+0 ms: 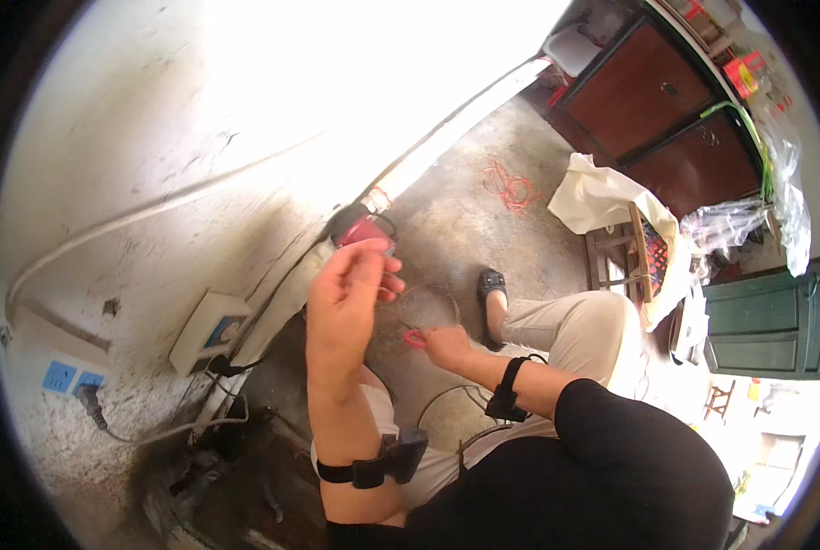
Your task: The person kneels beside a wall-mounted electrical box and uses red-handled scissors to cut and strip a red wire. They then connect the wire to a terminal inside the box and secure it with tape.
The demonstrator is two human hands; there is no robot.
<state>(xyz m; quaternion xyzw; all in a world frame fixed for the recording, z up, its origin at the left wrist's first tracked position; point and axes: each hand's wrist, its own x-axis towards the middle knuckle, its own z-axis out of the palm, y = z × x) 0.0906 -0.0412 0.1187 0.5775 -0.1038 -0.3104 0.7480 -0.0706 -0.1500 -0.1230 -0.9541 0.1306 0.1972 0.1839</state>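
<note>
My left hand (350, 284) is raised near the wall, its fingers curled in a pinch. What they hold, if anything, is too small to tell. Just behind the fingertips sits a red and black object (359, 229) against the foot of the wall; its kind is unclear. Lower and to the right, my right hand (448, 348) is closed on a small pink-red loop (414, 339), which sticks out on its left side. Whether that is a cord or a handle does not show. A dark strap with a small box is on each forearm.
Tangled red string (511, 186) lies on the concrete floor. A wooden chair (634, 247) draped with cream cloth (602, 192) stands at the right, before a brown cabinet (643, 87). At the left are a wall socket (59, 376), a plug with a grey cable (93, 403) and a socket box (213, 332).
</note>
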